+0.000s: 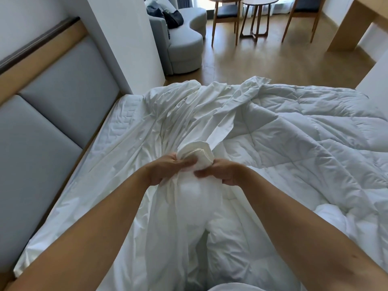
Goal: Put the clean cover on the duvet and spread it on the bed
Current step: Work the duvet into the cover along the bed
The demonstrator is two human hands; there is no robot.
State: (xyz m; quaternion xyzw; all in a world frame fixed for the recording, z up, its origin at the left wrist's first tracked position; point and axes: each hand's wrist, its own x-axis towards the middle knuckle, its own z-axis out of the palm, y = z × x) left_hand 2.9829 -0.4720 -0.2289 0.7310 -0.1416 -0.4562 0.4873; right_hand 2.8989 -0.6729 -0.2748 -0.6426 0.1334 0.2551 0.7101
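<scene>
A thin white duvet cover (178, 114) lies crumpled across the middle of the bed, running from the far edge toward me. A puffy quilted white duvet (304, 139) is spread over the right half of the bed. My left hand (168, 170) and my right hand (220, 172) are close together in the centre, both gripping a bunched corner of the cover with padding inside it (198, 156). The bunch stands up between my thumbs and fingers. Below my hands the covered fabric hangs down toward me.
The mattress (117, 127) shows bare on the left beside a grey padded headboard (48, 114). A white wall column (130, 38) stands at the bed's far left corner. Beyond lie a wooden floor, a grey sofa (184, 43), two wooden chairs and a small round table (255, 15).
</scene>
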